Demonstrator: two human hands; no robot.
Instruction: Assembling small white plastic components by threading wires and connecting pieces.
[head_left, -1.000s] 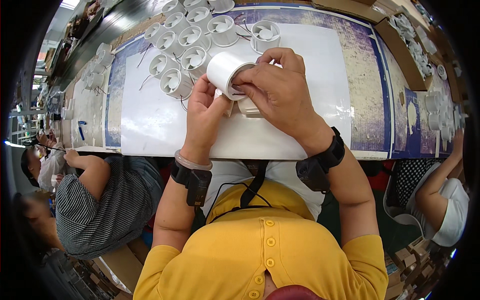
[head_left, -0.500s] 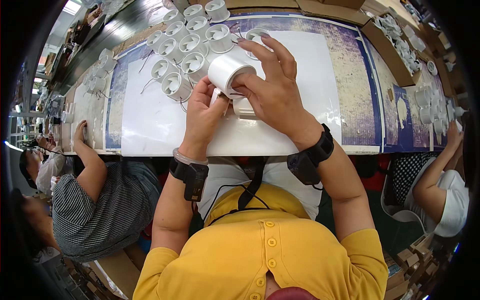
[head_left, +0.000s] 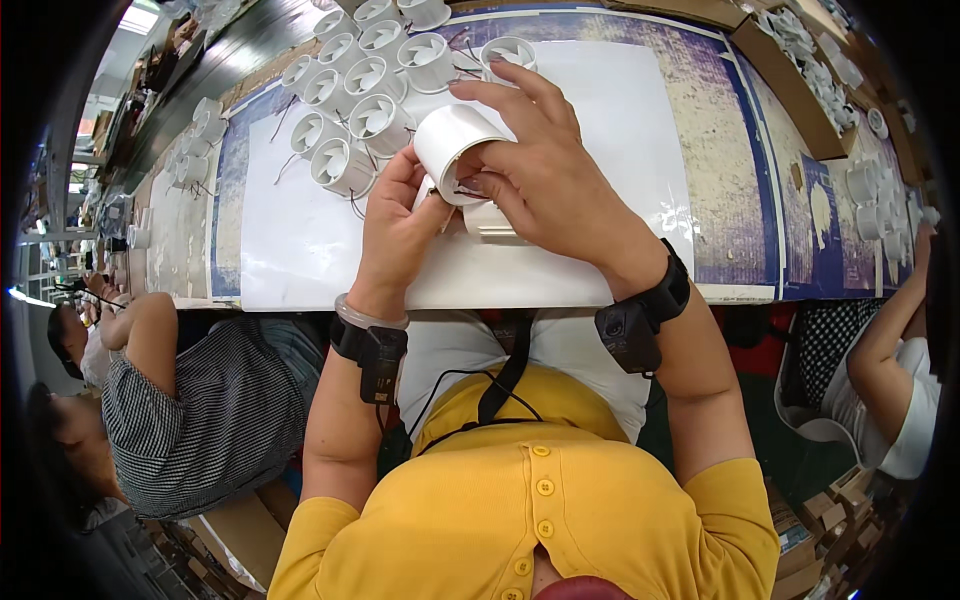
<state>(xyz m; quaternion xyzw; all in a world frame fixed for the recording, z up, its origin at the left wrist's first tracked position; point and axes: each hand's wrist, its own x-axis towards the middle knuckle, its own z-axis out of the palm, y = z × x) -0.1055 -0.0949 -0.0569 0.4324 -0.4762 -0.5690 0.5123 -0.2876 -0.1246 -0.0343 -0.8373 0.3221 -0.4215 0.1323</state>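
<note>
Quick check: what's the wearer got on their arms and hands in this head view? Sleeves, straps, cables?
Both hands, left hand and right hand, are bare, no gloves. Yellow short sleeves end above the elbows. Each wrist carries a black strap with a small boxy black device: left wrist unit, right wrist unit. The left wrist also has a clear bangle. A thin black cable runs from the left unit toward the chest.
</note>
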